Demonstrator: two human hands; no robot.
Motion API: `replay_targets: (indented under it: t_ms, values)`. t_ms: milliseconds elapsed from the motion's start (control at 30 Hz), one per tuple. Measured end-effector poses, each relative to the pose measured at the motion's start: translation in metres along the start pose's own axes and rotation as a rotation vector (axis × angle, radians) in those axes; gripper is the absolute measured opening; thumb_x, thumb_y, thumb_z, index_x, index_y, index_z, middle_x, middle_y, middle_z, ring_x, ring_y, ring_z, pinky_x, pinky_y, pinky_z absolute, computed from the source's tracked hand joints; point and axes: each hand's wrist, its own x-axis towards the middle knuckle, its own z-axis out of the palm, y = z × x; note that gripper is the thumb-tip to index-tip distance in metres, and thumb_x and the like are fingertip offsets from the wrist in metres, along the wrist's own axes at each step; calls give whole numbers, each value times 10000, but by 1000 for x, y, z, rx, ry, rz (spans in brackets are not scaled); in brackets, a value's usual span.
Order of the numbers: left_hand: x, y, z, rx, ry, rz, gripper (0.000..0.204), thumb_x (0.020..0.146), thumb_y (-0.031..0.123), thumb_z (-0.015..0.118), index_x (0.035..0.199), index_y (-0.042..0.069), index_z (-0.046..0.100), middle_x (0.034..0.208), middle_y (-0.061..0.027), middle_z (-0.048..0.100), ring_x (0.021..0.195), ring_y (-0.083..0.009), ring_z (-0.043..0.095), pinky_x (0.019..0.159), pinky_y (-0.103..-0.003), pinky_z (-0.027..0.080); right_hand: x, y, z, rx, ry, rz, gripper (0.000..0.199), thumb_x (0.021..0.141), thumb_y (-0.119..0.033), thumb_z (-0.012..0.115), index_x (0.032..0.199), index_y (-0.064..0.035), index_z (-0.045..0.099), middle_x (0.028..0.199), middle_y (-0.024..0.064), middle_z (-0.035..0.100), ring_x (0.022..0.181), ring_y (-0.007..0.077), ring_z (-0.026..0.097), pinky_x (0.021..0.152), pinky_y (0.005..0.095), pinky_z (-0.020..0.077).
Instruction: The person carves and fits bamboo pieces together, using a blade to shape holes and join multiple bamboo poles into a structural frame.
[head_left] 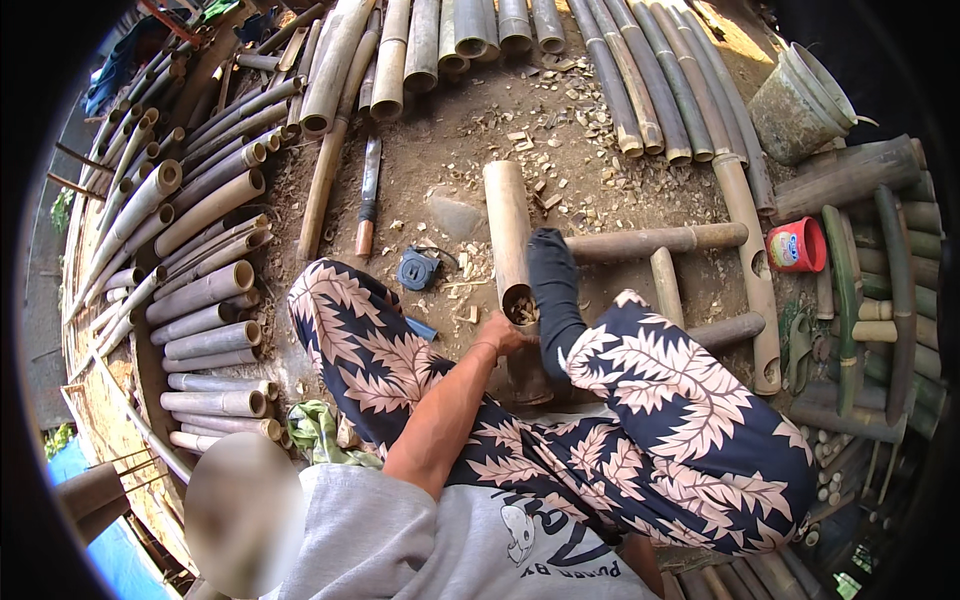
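Observation:
My left hand (506,333) is closed on a short, thick bamboo pole (506,205) on the ground between my legs. Its curled fingers lie just below a cut hole (520,304) that has wood chips inside. One foot in a dark sock (556,290) presses against the pole's right side. A joined bamboo frame (660,243) extends right from there, ending at an upright with cut holes (743,220). Of my right arm (640,563) only a bit shows at the lower edge; that hand is out of sight.
Left of the pole lie a long knife (369,190) and a dark blue tape measure (418,269). Cut bamboo poles (215,345) are stacked at left, far side and right. A red tub (797,245) and a whitish bucket (800,104) stand at right. Wood chips (590,125) litter the dirt.

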Motion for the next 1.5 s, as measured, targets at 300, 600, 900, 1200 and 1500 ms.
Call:
replay_targets:
  t_ms: [300,600,900,1200,1500]
  values:
    - [-65,-129,-126,-429,547,-528,376,798,271,647,1008,-35,707,1120,-277,664,1058,-404,652,892,-458,534,13,-1,-146,-432,-461,101,524,877,-284,668,1285,16,533,1076,194,662,980,327,652,841,428,515]
    - [-86,-260,-136,-324,553,-787,643,786,428,735,1224,-7,556,1219,-230,623,1110,-381,634,929,-471,528,102,-395,-298,-440,163,-583,455,884,-226,662,1255,8,543,923,182,673,803,291,676,748,402,525]
    - [-73,-226,-129,-1007,840,-304,454,824,370,581,983,-50,513,760,-184,591,664,-328,568,656,-443,464,136,-590,-140,-180,-405,-685,669,922,-506,622,1337,6,504,1112,180,652,979,258,655,828,382,553]
    - [-132,-41,-224,-630,560,312,486,831,254,707,1210,8,528,1074,-199,626,910,-368,653,811,-411,524,99,-552,-95,935,-833,-705,599,864,-188,769,1322,-7,427,1173,147,631,1153,229,594,1007,364,473]
    - [-132,-79,-205,-445,303,-103,499,886,441,692,1126,5,652,1024,-186,690,917,-318,689,807,-390,537,170,-367,-336,1757,-4,-659,297,922,-280,678,1091,-54,585,1026,141,683,936,284,699,804,411,618]
